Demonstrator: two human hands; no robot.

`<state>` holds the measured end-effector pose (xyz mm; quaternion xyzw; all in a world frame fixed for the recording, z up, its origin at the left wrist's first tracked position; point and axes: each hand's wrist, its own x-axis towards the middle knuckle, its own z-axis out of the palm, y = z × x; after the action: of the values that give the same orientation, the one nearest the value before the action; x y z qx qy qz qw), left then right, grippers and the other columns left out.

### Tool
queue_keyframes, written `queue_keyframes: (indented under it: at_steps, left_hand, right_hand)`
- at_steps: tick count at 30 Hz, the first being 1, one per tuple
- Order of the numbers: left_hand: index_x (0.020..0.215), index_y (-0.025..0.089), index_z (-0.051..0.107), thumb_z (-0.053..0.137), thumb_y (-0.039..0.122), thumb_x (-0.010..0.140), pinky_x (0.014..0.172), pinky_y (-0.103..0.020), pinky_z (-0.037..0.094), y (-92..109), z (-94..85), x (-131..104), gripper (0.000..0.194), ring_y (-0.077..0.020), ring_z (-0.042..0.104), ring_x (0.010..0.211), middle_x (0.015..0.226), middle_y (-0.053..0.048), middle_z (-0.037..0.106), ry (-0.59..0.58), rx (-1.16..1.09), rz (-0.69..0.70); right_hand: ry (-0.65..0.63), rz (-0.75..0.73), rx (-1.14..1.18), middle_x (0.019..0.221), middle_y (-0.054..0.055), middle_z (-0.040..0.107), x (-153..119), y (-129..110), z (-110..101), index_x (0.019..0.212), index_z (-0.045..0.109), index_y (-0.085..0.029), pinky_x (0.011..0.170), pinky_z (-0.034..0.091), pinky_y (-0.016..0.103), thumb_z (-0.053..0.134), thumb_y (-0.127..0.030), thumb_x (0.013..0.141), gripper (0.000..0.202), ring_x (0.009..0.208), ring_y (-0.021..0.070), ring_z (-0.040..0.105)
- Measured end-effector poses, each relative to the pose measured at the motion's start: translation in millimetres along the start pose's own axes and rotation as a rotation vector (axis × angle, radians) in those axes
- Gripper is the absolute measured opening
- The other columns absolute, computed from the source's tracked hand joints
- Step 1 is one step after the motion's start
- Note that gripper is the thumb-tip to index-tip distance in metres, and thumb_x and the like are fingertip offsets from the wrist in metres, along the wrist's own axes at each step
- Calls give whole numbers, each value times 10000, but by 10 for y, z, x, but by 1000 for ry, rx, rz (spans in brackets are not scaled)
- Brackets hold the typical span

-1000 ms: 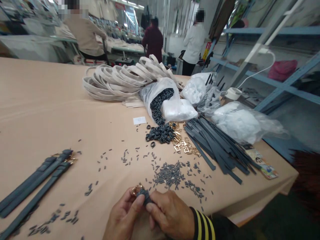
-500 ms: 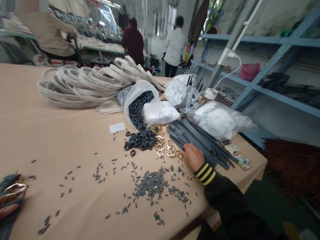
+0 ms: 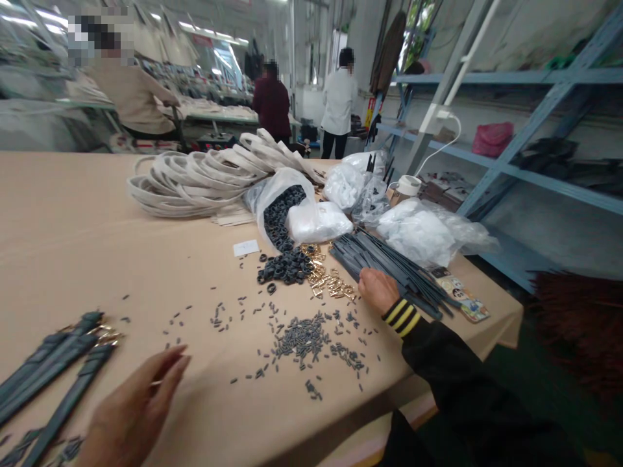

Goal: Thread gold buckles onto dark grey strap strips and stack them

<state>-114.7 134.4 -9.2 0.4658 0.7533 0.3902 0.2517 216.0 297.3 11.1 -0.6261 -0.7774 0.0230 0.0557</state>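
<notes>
My left hand (image 3: 139, 402) is over the near left of the table, fingers stretched out and nothing visible in them. Beside it lie dark straps (image 3: 63, 383) fitted with gold buckles (image 3: 107, 334). My right hand (image 3: 378, 292) rests with curled fingers against the near side of a bundle of long dark strips (image 3: 379, 256); its fingertips are partly hidden, so any held piece cannot be made out. Just left of it are loose gold buckles (image 3: 331, 282) and a heap of dark strap loops (image 3: 285, 267). Small dark pieces (image 3: 304, 337) lie scattered between my hands.
Coiled pale webbing (image 3: 204, 175) lies at the back. An open bag of dark loops (image 3: 282, 214) and stuffed plastic bags (image 3: 413, 227) stand before it. A patterned phone-like object (image 3: 464, 298) lies near the right edge. Blue shelving (image 3: 535, 175) stands beyond; several people work behind.
My left hand has let go of the buckled strap, now lying with others at left, and has moved right. My right hand stays by the strips. The view has swung left.
</notes>
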Motion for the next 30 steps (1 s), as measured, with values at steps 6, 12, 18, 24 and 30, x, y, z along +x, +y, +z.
queue_keyframes:
  at_steps: [6,12,18,24,30]
  left_hand:
    - [897,114,589,541,484,733,437,-202,444,519,822,-588,407,-111,546,547,786,-70,647,-335,-712,-280]
    - [675,110,546,637,348,691,358,-119,384,501,1011,-852,256,-42,486,422,594,4,588,-314,-908,-437]
    - [661,114,541,659,322,669,367,-115,409,504,1014,-915,239,-42,503,418,556,22,574,-294,-920,-450]
    - [736,136,502,662,257,661,405,-117,440,521,1052,-950,213,-54,548,442,552,35,592,-164,-952,-411]
    - [737,154,463,679,227,636,493,-110,471,499,941,-1021,250,-66,607,533,572,36,618,13,-974,-403]
  right_hand:
    - [-543,-388,711,586,-28,539,-823,-310,-76,726,579,-132,480,357,157,461,-156,750,123,517,72,473]
    - [-840,-197,1060,536,-50,464,-1247,-354,159,699,538,-119,435,318,153,469,-143,710,74,457,51,390]
    - [-834,-226,1062,565,-40,502,-1314,-311,164,696,540,-122,495,356,175,473,-113,697,67,503,68,442]
    - [-873,-175,1116,602,-35,573,-1436,-268,215,793,437,-162,509,401,182,396,-125,778,57,499,73,521]
    - [-639,-42,1292,601,-12,578,-1313,28,163,766,502,-129,412,318,162,546,-326,777,202,416,41,423]
